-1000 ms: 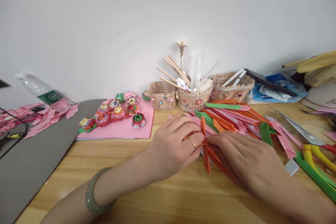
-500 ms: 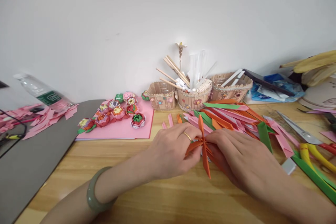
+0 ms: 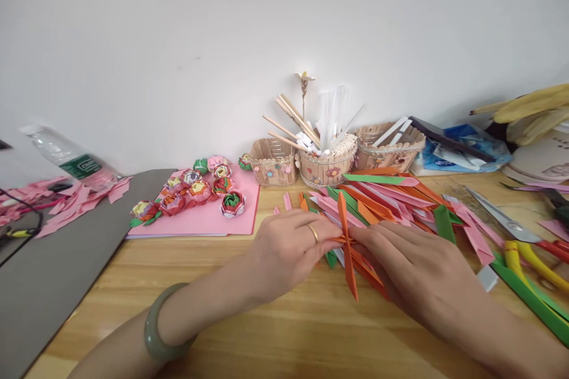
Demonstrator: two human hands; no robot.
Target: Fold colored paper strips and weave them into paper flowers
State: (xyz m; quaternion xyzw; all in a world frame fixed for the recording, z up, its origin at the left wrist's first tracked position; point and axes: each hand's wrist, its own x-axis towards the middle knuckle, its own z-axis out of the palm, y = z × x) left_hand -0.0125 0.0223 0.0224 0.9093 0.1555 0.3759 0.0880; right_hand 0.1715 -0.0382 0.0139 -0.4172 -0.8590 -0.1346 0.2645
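Observation:
Between my two hands is a bundle of folded orange paper strips (image 3: 349, 269), with one strip standing crosswise, its pointed ends sticking up and down. My left hand (image 3: 293, 251), wearing a ring, pinches the bundle from the left near its middle. From the right, my right hand (image 3: 406, 266) grips it with bent fingers that hide part of the paper. Just behind the hands lies a loose pile of folded paper strips (image 3: 400, 204) in pink, green, orange and white.
Folded paper flowers (image 3: 200, 189) rest on pink paper sheets (image 3: 242, 222) at the left. Wooden-stick baskets (image 3: 326, 169) line the wall, one holding sticks and clear tubes. Scissors (image 3: 515, 228) lie at the right. A plastic bottle (image 3: 66, 157) leans among pink scraps on a grey surface.
The fingers of my left hand have drawn in and straightened around the middle of the orange paper; the strip end that stuck out below them is now hidden. My right hand keeps its grip.

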